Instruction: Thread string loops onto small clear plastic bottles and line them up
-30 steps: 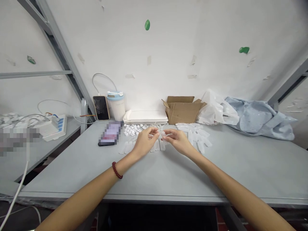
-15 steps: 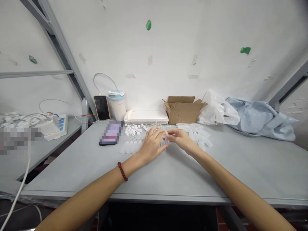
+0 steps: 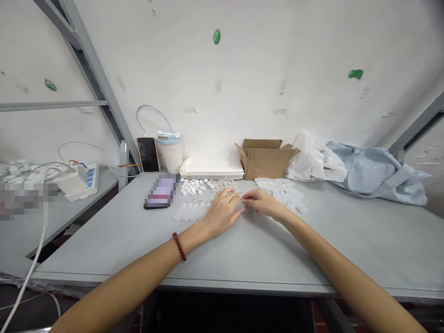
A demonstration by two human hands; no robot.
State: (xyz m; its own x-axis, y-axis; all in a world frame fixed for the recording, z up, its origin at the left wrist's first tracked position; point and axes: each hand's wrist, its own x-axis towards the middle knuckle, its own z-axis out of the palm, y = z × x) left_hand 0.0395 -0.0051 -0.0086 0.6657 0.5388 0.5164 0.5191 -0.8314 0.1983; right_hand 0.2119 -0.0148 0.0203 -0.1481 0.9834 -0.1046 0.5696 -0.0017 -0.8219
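My left hand is closed near the middle of the table, around a small translucent plastic piece that shows past its fingertips. Close against it, my right hand pinches at the upper end of that piece; what lies between its fingertips is too small to make out. Left of my hands lies a row of similar translucent pieces with thin cords. Behind them are small white caps and a tangle of white cords. Loose translucent pieces are spread to the right.
A phone lies at the left, and another phone leans by a lidded cup. Along the wall stand a white stack, an open cardboard box, a plastic bag and a blue cloth.
My right hand has dropped slightly and its fingers have drawn in. My left hand has shifted a little to the right, and more of the cord tangle shows behind it.
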